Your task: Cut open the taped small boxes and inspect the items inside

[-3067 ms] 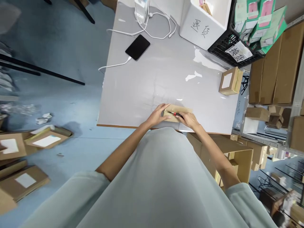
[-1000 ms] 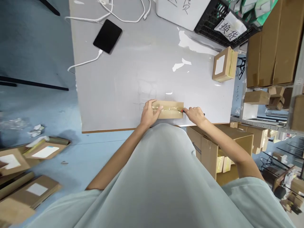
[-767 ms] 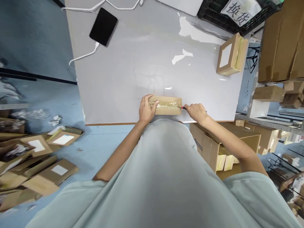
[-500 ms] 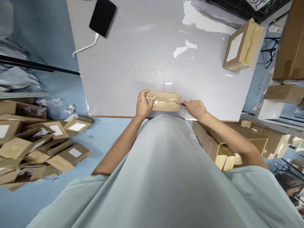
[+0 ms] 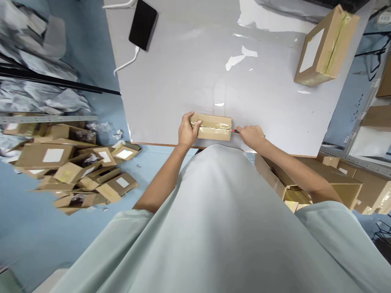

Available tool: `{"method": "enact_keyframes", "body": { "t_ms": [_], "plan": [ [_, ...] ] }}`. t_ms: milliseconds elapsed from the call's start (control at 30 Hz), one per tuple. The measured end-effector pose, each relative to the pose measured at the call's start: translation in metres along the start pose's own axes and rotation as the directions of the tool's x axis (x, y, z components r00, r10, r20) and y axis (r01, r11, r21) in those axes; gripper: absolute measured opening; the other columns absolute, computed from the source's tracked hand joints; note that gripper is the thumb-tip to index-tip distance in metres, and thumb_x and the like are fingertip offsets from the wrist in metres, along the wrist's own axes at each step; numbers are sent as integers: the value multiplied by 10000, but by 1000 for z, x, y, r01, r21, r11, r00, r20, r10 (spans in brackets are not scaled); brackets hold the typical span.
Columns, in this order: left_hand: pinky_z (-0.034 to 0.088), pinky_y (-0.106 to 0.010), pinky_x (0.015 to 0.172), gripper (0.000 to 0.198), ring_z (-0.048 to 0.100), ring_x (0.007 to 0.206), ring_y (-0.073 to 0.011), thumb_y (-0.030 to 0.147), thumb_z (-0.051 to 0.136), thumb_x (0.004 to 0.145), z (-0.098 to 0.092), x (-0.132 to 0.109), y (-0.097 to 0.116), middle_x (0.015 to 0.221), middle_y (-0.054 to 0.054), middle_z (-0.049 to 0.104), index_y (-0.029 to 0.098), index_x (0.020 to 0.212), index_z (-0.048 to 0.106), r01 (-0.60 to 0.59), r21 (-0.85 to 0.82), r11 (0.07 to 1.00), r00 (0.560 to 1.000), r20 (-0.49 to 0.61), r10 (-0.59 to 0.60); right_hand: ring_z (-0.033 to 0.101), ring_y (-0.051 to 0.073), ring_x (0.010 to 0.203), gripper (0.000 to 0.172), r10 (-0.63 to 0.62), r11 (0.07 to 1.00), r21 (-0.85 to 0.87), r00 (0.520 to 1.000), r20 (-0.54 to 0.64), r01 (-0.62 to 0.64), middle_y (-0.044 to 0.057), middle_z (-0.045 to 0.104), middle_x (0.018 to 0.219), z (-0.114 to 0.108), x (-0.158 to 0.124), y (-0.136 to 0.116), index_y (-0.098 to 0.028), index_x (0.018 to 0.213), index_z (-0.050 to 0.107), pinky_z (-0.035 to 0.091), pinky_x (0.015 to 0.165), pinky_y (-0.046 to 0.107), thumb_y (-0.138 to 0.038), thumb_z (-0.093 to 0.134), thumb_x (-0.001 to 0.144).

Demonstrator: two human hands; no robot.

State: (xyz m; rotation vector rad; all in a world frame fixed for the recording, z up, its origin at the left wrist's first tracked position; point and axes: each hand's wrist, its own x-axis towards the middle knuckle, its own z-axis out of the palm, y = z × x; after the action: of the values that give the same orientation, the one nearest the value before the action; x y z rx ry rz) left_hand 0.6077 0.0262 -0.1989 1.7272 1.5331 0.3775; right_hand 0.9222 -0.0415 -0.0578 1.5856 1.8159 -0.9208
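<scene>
A small cardboard box [image 5: 210, 132] with clear tape along its middle seam lies flat at the near edge of the table. My left hand [image 5: 187, 130] grips its left end, thumb on top and fingers round the far side. At the opposite end, my right hand [image 5: 252, 136] is closed round a slim utility knife [image 5: 235, 131] with a red and black body. Its tip points left at the taped seam on the box's right edge; whether it touches the tape is too small to tell. Most of the knife is hidden in my fist.
A larger taped box [image 5: 328, 49] stands at the table's [image 5: 171, 89] back right. A black device [image 5: 143, 25] with white cables lies back left. Opened cartons [image 5: 91, 171] are piled on the floor to the left. More boxes [image 5: 330, 175] stand below the right edge.
My view has shifted, so surrounding things appear moved. The knife has drawn back slightly to the right from the box's edge. My left hand keeps its grip on the box.
</scene>
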Motion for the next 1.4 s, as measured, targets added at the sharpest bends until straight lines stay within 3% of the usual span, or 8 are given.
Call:
{"method": "enact_keyframes", "body": {
  "t_ms": [233, 467, 633, 800, 900, 967, 1167, 1400],
  "plan": [
    [462, -552, 1367, 840, 608, 1575, -376, 876, 567, 1035, 3, 0, 0, 1649, -195, 633, 264, 1611, 547, -22, -32, 999, 1000, -1, 22, 810, 345, 1193, 502, -28, 999, 39, 999, -45, 30, 200, 853, 1306, 17, 3, 18, -224, 1559, 664, 492, 921, 389, -473, 347, 1261],
    [447, -548, 1377, 842, 620, 1561, -393, 885, 568, 1030, 3, 4, -4, 1605, -213, 663, 242, 1573, 596, -81, -95, 992, 997, -15, 80, 761, 308, 1222, 468, -76, 994, 66, 973, -216, 92, 168, 803, 1408, 65, 22, 29, -201, 1572, 658, 484, 848, 351, -393, 358, 1268],
    [461, -519, 1367, 835, 649, 1531, -362, 897, 545, 1038, -7, 6, -14, 1587, -195, 692, 252, 1560, 634, -115, -109, 987, 993, -48, 110, 735, 295, 1266, 453, -7, 945, 298, 922, -387, 132, 174, 800, 1410, 103, 18, 26, -178, 1535, 682, 542, 953, 351, -319, 382, 1226],
    [495, -519, 1332, 854, 690, 1469, -357, 902, 465, 1061, -34, 13, -42, 1550, -201, 699, 258, 1581, 677, -103, -65, 993, 992, -78, 98, 809, 279, 1036, 539, 286, 642, 746, 847, -449, 179, 150, 859, 1243, 135, 19, 23, -200, 1430, 695, 631, 989, 410, -574, 384, 1199],
    [521, -540, 1300, 864, 739, 1369, -359, 921, 452, 1051, -46, 16, -56, 1457, -191, 728, 276, 1565, 711, -51, -47, 998, 994, -99, 46, 829, 257, 950, 730, 345, 335, 913, 871, -350, 234, 188, 844, 1297, 132, 37, -1, -174, 1505, 635, 686, 879, 401, -754, 374, 1145],
    [525, -535, 1298, 878, 743, 1355, -349, 942, 433, 1043, -50, 16, -60, 1409, -175, 750, 291, 1558, 720, -39, -56, 998, 993, -115, 33, 831, 257, 974, 796, 307, 232, 933, 889, -339, 275, 206, 814, 1381, 120, 48, -26, -171, 1551, 618, 702, 833, 396, -801, 415, 1110],
    [416, -587, 1386, 928, 637, 1538, -366, 924, 345, 1079, -38, 13, -50, 1563, -203, 716, 257, 1646, 651, -46, -158, 986, 998, -60, 37, 767, 249, 873, 694, 290, 413, 855, 845, -450, 314, 72, 805, 1058, 79, 29, -74, -233, 1449, 723, 680, 873, 409, -781, 445, 1127],
    [444, -578, 1381, 743, 623, 1579, -354, 724, 404, 1152, 19, 13, -24, 1641, -165, 698, 248, 1691, 592, -27, -265, 964, 954, 280, 104, 757, 295, 1009, 648, 425, 625, 762, 743, -517, 172, 108, 819, 1102, 55, -37, -72, -219, 1426, 725, 612, 988, 432, -712, 386, 1179]
  ]
}}
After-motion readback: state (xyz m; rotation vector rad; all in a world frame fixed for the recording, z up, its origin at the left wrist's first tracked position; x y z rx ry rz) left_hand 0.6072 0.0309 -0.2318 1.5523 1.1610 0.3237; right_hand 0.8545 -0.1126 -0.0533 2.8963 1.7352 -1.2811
